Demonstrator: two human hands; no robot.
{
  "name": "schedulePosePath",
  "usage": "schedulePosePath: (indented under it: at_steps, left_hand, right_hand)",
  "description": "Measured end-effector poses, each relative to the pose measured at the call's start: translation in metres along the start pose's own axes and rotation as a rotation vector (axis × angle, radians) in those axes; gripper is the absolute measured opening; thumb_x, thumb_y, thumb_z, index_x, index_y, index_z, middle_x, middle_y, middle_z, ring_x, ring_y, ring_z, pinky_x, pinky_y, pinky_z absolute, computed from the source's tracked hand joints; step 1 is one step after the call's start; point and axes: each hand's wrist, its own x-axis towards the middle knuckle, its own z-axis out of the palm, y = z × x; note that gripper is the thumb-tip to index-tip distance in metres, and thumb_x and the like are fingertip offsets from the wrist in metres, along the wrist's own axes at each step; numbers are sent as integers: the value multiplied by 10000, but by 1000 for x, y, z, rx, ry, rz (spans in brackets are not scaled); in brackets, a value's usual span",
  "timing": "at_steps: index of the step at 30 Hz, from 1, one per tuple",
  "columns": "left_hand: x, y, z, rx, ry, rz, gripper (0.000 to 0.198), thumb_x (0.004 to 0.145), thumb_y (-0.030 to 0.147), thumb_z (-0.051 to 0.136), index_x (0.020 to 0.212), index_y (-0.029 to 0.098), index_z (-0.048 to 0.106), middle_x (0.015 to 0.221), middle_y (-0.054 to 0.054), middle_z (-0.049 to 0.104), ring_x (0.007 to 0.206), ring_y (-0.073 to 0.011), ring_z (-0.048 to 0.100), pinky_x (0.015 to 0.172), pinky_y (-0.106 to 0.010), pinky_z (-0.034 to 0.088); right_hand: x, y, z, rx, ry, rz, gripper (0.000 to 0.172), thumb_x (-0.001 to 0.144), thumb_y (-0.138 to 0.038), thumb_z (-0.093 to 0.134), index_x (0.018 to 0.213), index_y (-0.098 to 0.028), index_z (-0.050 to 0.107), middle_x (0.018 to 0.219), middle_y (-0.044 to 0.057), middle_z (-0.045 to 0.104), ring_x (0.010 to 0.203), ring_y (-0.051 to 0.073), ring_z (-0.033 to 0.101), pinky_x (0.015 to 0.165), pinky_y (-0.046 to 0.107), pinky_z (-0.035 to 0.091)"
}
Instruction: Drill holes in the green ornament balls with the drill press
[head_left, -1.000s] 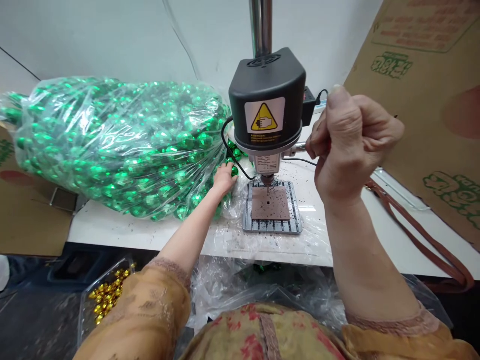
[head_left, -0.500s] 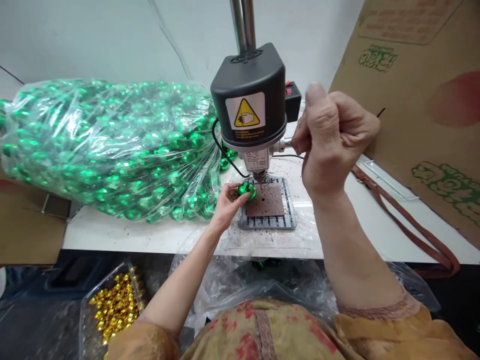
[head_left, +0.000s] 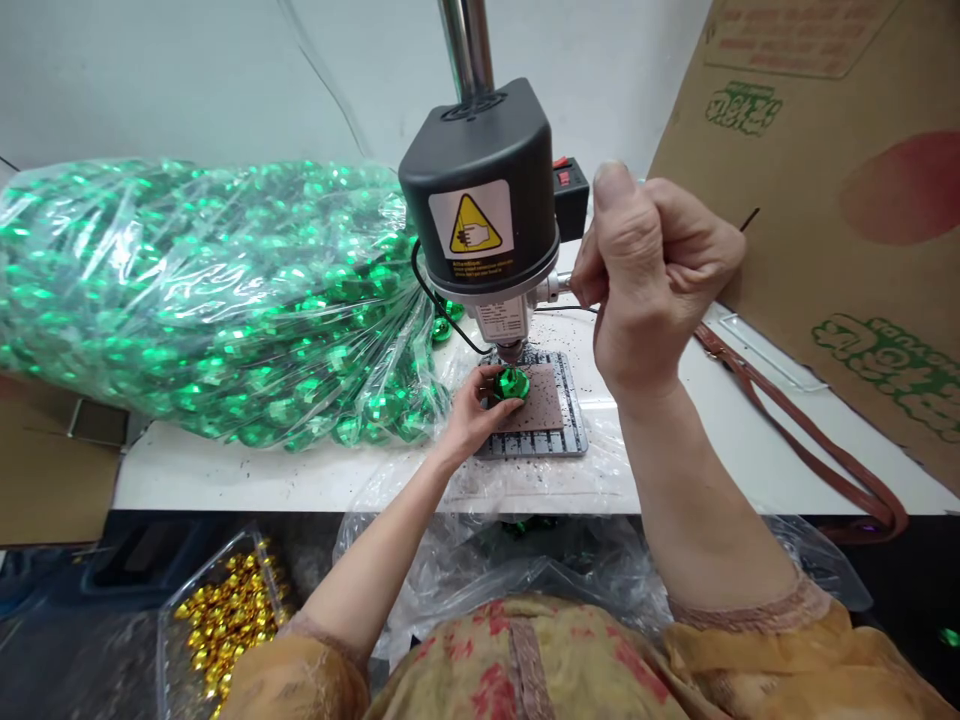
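Note:
Between thumb and fingers my left hand (head_left: 478,408) grips a shiny green faceted ball (head_left: 512,384). The ball sits right under the chuck (head_left: 511,352) of a small black drill press (head_left: 480,180), over the brown board (head_left: 544,398) on its slotted metal base (head_left: 574,420). Whether the ball touches the board or the drill bit I cannot tell. My right hand (head_left: 652,270) is closed around the press's feed handle (head_left: 559,287), at the right of the machine; most of the handle is hidden in the fist.
A large clear bag of green balls (head_left: 210,300) lies left of the press, with loose balls (head_left: 442,325) beside it. Cardboard (head_left: 810,250) stands at right, near a brown strap (head_left: 802,430). Below left is a clear tray of gold pieces (head_left: 229,610). Dark shavings litter the base.
My left hand has carried the green ball rightward, from the board's left edge to beneath the chuck. My right hand keeps its grip on the handle. The whole view has shifted slightly.

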Motion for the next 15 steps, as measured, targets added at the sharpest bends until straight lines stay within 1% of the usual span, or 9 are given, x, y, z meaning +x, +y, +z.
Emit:
schedulePosePath:
  at_steps: [2,3,7,10,13,15]
  left_hand:
    - [-2,0,3,92,-19,44,578,760,433,862,1235,205,626,1133,-92,717,987,-229,684,898,-391,561]
    - [-4,0,4,124,-22,67,570,770,427,854,1245,208,626,1146,-94,715,1016,-238,681,924,-405,556]
    - [-7,0,12,158,8,130,527,785,387,844,1225,203,620,1170,-97,710,1095,-258,676,990,-431,541]
    - [-8,0,14,152,5,118,524,798,372,833,1239,205,605,1195,-101,703,1129,-264,670,995,-428,544]
    - [-9,-1,14,136,-7,109,531,808,371,826,1253,206,588,1200,-99,701,1134,-263,670,996,-424,544]
    - [-9,-1,14,126,-15,122,534,815,373,822,1259,205,579,1201,-98,698,1130,-259,671,999,-422,542]
  right_hand:
    - [0,0,0,-32,-8,-3,504,932,-386,642,541,-203,381,467,-67,403,417,29,331,489,263,318]
    - [0,0,-1,-32,-10,1,507,932,-401,639,543,-205,379,470,-64,402,422,33,332,494,269,321]
    - [1,-1,-1,3,-17,6,509,918,-400,662,533,-205,391,464,-60,406,426,44,331,504,286,312]
    - [0,-1,-2,17,-20,7,504,922,-362,666,527,-203,398,460,-66,412,420,42,332,502,281,307]
    - [-3,0,-4,37,-30,-2,459,946,-278,634,536,-199,444,479,-66,433,428,44,359,496,273,314]
    - [-8,3,-6,53,-30,-24,439,945,-237,625,535,-202,471,476,-63,422,426,57,374,474,284,302]
